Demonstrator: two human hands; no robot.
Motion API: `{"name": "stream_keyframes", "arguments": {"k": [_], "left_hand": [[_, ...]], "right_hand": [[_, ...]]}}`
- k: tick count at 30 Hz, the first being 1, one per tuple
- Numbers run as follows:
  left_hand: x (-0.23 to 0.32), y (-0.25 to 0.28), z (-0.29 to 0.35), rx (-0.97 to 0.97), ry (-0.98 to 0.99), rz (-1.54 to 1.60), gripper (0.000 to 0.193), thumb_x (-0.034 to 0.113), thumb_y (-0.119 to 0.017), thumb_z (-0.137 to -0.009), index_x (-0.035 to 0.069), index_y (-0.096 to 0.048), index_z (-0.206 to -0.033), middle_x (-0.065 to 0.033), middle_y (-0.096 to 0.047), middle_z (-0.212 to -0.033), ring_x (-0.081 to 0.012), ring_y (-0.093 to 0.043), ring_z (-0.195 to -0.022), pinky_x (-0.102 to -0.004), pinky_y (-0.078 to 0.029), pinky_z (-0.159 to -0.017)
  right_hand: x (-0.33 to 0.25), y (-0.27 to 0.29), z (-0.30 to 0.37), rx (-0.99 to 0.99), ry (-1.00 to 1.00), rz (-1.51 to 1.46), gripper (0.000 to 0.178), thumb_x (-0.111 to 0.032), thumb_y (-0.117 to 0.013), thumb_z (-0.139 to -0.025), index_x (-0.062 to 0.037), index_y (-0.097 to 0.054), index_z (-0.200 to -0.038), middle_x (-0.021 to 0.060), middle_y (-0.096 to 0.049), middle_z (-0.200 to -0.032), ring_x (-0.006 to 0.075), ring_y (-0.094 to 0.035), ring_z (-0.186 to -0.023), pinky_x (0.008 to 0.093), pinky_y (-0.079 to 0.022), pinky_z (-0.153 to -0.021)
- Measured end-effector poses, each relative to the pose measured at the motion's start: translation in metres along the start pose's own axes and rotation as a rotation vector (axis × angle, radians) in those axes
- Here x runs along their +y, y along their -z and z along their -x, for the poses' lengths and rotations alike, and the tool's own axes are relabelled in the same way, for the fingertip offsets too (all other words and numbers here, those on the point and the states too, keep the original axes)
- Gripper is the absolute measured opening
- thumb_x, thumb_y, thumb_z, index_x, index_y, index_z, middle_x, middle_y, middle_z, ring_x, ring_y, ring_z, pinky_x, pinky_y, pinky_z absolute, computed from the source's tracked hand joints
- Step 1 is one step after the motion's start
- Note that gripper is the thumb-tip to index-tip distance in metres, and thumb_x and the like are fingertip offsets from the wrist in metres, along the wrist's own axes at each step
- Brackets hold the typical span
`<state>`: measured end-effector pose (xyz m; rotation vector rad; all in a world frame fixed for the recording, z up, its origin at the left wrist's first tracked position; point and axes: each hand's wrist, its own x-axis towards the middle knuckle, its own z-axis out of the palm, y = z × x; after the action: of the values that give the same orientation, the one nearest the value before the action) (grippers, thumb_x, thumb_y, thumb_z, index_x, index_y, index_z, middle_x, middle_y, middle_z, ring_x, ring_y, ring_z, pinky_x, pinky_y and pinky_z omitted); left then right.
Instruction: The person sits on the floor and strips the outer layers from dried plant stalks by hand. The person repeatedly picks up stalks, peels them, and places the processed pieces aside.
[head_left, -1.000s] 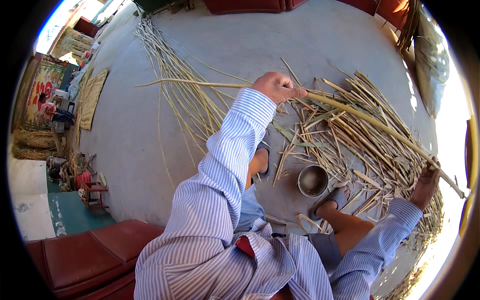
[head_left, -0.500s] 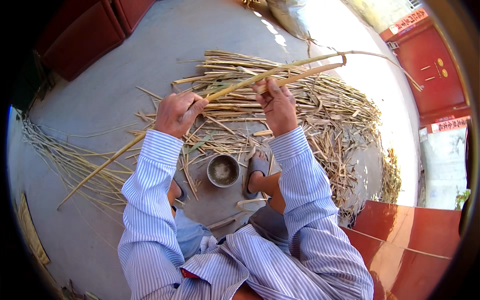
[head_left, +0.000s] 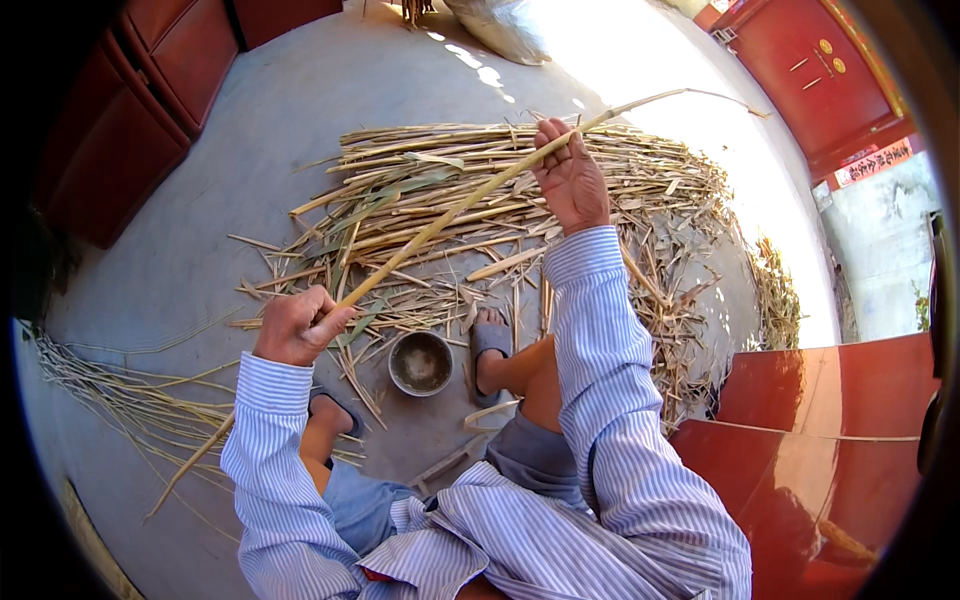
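A long, pale yellow reed stalk [head_left: 440, 231] runs slantwise from the lower left to the upper right, its thin tip bending over at the far end. My left hand [head_left: 296, 327] is closed around its lower part, and the butt end sticks out below past my sleeve. Higher up, the stalk lies across the fingers of my right hand [head_left: 574, 188], which are stretched out with the palm showing. Beneath both hands a pile of cut reed stalks [head_left: 450, 175] spreads over the floor.
A metal bowl [head_left: 420, 364] stands between my feet. Peeled husks [head_left: 680, 285] litter the floor at right. Thin stems [head_left: 110, 385] lie at left. A red glossy panel [head_left: 830, 440] stands near right, dark red furniture [head_left: 110, 140] far left, and a pale sack [head_left: 500, 28] at the back.
My left hand has moved down and left with the stalk. The peeled strip that my right hand was gripping is out of it, and those fingers have opened under the stalk.
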<state>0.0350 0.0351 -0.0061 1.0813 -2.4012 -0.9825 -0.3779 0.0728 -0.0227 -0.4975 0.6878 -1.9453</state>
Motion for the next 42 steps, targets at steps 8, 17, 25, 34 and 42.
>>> {"name": "stream_keyframes", "arguments": {"k": [8,17,25,34,42], "left_hand": [[-0.054,0.054,0.041,0.160,0.241,-0.061,0.025,0.018,-0.078,-0.075,0.002,-0.059,-0.071,-0.0076,-0.058,-0.058,-0.0155,-0.051,-0.051,-0.0309,-0.039,-0.050],[0.004,-0.004,-0.044,0.500,-0.147,-0.255,0.023,0.029,-0.073,-0.081,0.008,-0.064,-0.078,-0.0074,-0.063,-0.066,-0.0288,-0.059,-0.062,-0.0393,-0.042,-0.060],[0.003,0.000,-0.046,0.564,-0.069,0.014,0.026,0.028,-0.077,-0.079,0.006,-0.066,-0.076,-0.0085,-0.066,-0.068,-0.0269,-0.062,-0.061,-0.0378,-0.046,-0.056],[0.012,-0.005,-0.049,0.567,-0.095,0.085,0.025,0.027,-0.078,-0.079,0.005,-0.066,-0.077,-0.0086,-0.065,-0.068,-0.0243,-0.062,-0.060,-0.0352,-0.047,-0.055],[0.009,-0.003,-0.045,0.584,-0.143,0.021,0.027,0.027,-0.079,-0.078,0.004,-0.065,-0.076,-0.0086,-0.065,-0.066,-0.0230,-0.062,-0.058,-0.0343,-0.046,-0.052]], "right_hand": [[-0.001,0.018,-0.014,0.165,-0.017,0.031,0.023,-0.020,-0.051,-0.100,-0.0028,-0.055,-0.114,0.0072,-0.065,-0.104,0.0161,-0.062,-0.094,0.0298,-0.056,-0.081],[0.116,-0.107,0.050,-0.068,-0.285,0.443,0.028,-0.028,-0.063,-0.094,-0.0012,-0.062,-0.103,0.0113,-0.071,-0.099,0.0175,-0.069,-0.087,0.0254,-0.057,-0.072],[0.125,-0.122,0.058,-0.230,-0.245,0.324,0.026,-0.019,-0.061,-0.095,-0.0003,-0.058,-0.113,0.0130,-0.068,-0.106,0.0198,-0.068,-0.096,0.0266,-0.056,-0.082],[0.135,-0.126,0.062,-0.176,-0.328,0.187,0.021,-0.009,-0.058,-0.091,0.0003,-0.056,-0.109,0.0123,-0.068,-0.102,0.0188,-0.068,-0.091,0.0279,-0.058,-0.077],[0.129,-0.128,0.062,-0.126,-0.346,0.220,0.020,-0.010,-0.054,-0.091,0.0031,-0.058,-0.105,0.0115,-0.068,-0.095,0.0171,-0.068,-0.083,0.0287,-0.058,-0.073]]}}
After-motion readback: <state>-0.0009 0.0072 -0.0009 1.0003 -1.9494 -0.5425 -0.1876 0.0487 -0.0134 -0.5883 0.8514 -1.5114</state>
